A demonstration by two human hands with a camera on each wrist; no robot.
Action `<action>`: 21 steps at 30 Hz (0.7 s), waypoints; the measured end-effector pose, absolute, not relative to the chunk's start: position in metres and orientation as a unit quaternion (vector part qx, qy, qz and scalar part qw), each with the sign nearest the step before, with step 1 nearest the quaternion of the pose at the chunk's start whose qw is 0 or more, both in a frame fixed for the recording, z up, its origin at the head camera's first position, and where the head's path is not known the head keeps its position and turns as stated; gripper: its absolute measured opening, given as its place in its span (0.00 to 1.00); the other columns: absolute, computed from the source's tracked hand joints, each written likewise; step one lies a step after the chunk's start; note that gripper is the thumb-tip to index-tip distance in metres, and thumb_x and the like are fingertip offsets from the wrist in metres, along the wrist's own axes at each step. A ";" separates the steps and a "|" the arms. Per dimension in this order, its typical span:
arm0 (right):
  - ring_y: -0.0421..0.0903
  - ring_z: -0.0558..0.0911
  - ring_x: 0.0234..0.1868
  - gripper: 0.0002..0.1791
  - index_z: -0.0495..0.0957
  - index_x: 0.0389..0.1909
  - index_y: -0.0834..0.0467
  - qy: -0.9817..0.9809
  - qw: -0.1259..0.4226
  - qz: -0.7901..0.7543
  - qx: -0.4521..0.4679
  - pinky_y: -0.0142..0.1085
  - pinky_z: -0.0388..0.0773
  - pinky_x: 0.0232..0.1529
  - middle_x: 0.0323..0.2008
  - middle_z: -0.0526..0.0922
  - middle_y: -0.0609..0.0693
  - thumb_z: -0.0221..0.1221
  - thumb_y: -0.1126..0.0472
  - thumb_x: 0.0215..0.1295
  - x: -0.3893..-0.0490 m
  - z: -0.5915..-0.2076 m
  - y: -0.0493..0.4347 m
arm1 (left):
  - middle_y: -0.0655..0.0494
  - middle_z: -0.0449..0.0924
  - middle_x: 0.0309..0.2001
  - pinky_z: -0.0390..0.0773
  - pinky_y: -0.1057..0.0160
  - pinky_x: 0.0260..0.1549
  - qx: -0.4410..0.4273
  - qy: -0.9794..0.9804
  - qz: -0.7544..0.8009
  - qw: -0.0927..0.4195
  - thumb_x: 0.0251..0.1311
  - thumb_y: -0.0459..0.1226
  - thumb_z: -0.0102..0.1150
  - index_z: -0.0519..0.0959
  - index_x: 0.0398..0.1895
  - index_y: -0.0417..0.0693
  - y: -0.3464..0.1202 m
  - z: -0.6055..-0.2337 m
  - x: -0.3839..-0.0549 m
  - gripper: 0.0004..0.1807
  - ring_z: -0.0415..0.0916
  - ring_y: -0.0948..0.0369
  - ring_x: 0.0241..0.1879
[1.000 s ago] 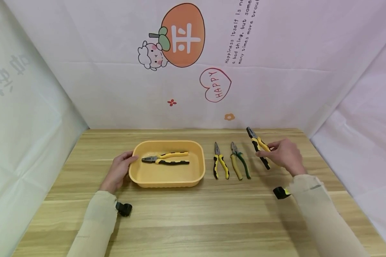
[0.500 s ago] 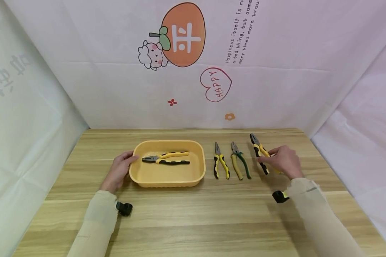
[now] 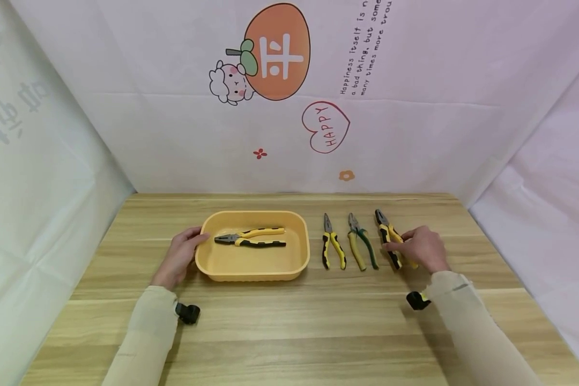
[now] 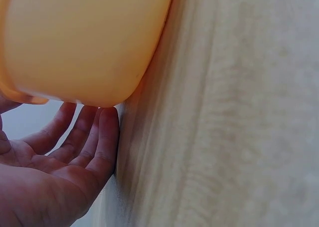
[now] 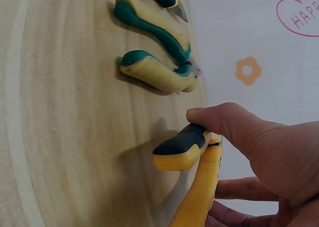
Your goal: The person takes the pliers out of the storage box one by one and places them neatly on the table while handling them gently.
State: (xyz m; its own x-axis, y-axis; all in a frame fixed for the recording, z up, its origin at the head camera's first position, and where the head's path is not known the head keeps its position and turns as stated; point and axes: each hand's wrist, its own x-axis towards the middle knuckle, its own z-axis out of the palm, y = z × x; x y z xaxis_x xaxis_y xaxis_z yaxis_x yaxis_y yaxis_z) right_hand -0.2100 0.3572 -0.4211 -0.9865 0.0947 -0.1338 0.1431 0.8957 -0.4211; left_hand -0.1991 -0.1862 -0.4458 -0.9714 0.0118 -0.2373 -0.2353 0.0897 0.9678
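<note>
In the head view my left hand point(image 3: 177, 257) grips the left end of a yellow plastic basin point(image 3: 251, 273), thumb over the rim. Its fingers point(image 4: 102, 137) touch the basin's outer wall in the left wrist view. Yellow-and-black combination pliers point(image 3: 265, 244) lie inside the basin, head pointing left. At the right, my right hand point(image 3: 422, 249) pinches another pair of yellow-and-black combination pliers point(image 3: 385, 230) by the handles, head pointing away, close over the table. In the right wrist view the thumb presses one handle point(image 5: 179, 149) and the fingers are behind the other.
Yellow-and-black needle-nose pliers point(image 3: 332, 244) and pliers with beige-and-green handles point(image 3: 359, 241) lie side by side between the basin and my right hand. White printed cloth point(image 3: 415, 134) hangs behind the wooden table point(image 3: 299, 332) and on both sides.
My right hand has lowered the combination pliers towards the table and the front, beside the green-handled pliers. My left hand and the basin have stayed in place.
</note>
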 end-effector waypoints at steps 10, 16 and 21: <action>0.48 0.75 0.25 0.36 0.86 0.47 0.68 0.973 0.053 -0.217 0.064 0.36 0.67 0.20 0.35 0.88 0.59 0.73 0.38 0.53 -0.211 -0.429 0.357 | 0.37 0.65 0.70 0.81 0.68 0.47 -0.074 0.731 0.671 0.096 0.79 0.43 0.47 0.60 0.76 0.36 -0.187 -0.448 -0.200 0.30 0.71 0.49 0.63; 0.48 0.75 0.25 0.36 0.86 0.47 0.67 0.972 0.061 -0.216 0.074 0.36 0.66 0.20 0.31 0.87 0.55 0.72 0.38 0.54 -0.213 -0.428 0.354 | 0.37 0.64 0.71 0.81 0.68 0.47 -0.070 0.729 0.674 0.096 0.79 0.43 0.47 0.60 0.76 0.36 -0.187 -0.448 -0.200 0.30 0.71 0.49 0.63; 0.47 0.74 0.24 0.32 0.87 0.43 0.66 0.972 0.068 -0.212 0.073 0.35 0.64 0.20 0.27 0.85 0.53 0.72 0.39 0.55 -0.213 -0.427 0.350 | 0.37 0.64 0.70 0.81 0.68 0.46 -0.070 0.731 0.672 0.095 0.79 0.43 0.47 0.60 0.76 0.35 -0.187 -0.447 -0.200 0.30 0.72 0.51 0.62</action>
State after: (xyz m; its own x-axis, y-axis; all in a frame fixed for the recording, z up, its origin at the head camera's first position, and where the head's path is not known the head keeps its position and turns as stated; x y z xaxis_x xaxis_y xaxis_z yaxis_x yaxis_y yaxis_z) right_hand -0.2130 0.3503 -0.4266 -0.9802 0.1134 -0.1623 0.1708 0.8992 -0.4029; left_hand -0.2001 -0.1873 -0.4474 -0.9722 0.0251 -0.2328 -0.2299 0.0863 0.9694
